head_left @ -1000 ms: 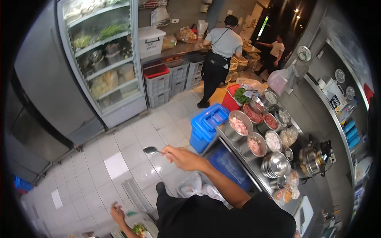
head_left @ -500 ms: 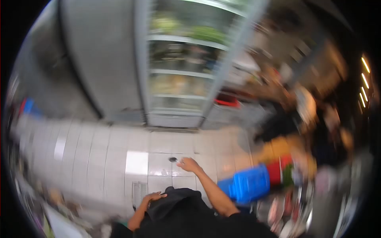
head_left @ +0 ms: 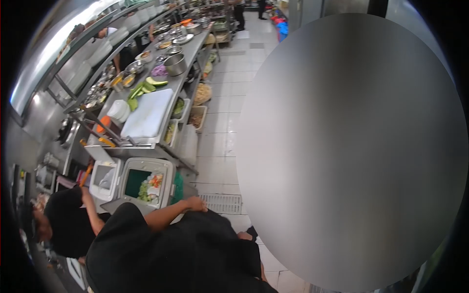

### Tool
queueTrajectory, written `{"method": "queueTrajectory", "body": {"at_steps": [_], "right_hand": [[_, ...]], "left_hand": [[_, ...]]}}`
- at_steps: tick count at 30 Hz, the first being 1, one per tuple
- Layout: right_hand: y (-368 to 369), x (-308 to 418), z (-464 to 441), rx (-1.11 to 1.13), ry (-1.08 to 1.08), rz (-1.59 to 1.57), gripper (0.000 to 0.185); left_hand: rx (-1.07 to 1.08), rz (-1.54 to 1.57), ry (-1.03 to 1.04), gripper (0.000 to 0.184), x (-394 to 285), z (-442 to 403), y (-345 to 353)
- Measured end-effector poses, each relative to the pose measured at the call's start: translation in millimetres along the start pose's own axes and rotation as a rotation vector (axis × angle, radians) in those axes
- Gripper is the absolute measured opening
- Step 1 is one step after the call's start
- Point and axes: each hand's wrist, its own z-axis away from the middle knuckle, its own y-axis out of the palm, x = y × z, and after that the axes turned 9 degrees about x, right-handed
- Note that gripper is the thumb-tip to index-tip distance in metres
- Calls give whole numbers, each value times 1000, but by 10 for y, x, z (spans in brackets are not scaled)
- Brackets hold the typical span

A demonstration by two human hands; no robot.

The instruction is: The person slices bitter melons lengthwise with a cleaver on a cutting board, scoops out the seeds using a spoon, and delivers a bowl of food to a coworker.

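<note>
My left hand (head_left: 197, 203) is in front of my body with its fingers curled in, close to the edge of my black apron (head_left: 205, 229). Whether it grips anything is hidden from this angle. Only a small part of my right hand (head_left: 244, 236) shows, low and near the middle, beside a small dark piece (head_left: 252, 233) that looks like cloth. Its fingers are not visible. Nearest to my left hand stands an open bin (head_left: 168, 168) with vegetable scraps inside, with a floor drain grate (head_left: 222, 203) just beyond.
A steel counter (head_left: 195, 44) carries a white cutting board (head_left: 149, 115), green peels (head_left: 141, 90) and a metal pot (head_left: 175, 64). A co-worker in black (head_left: 68, 219) stands at the left. Tiled floor (head_left: 227, 102) runs ahead. A large blurred grey oval (head_left: 351, 151) hides the right side.
The view has swung from the glass-door fridge to the counter and bin. My right hand has drawn back from its outstretched position; my left hand's spread fingers have curled.
</note>
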Motion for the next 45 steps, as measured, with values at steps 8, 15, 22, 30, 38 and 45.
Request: {"method": "queueTrajectory", "body": {"at_steps": [8,15,22,30,38,45], "right_hand": [[-757,-435,-408,67,-395,55,32],[-1897,-27,-905,233,-371,240,33],[-3353,957,-1554,159,-181,652,33],[-4637,2892,-2150,130,-568,1041,23],[-4932,4208,-2880,226,-887,1207,22],[-4576,4999,-3836,629,-387,1411,27]], "left_hand": [[-293,429,-257,37,307,200,-528],[-543,470,-239,32,677,-65,-1155],[-969,596,-493,25,1255,200,-2826],[-1585,506,-498,17,2889,922,-4102],[-1571,510,-740,21,3977,1432,-5245],[-1320,430,-994,34,5160,1342,-6072]]}}
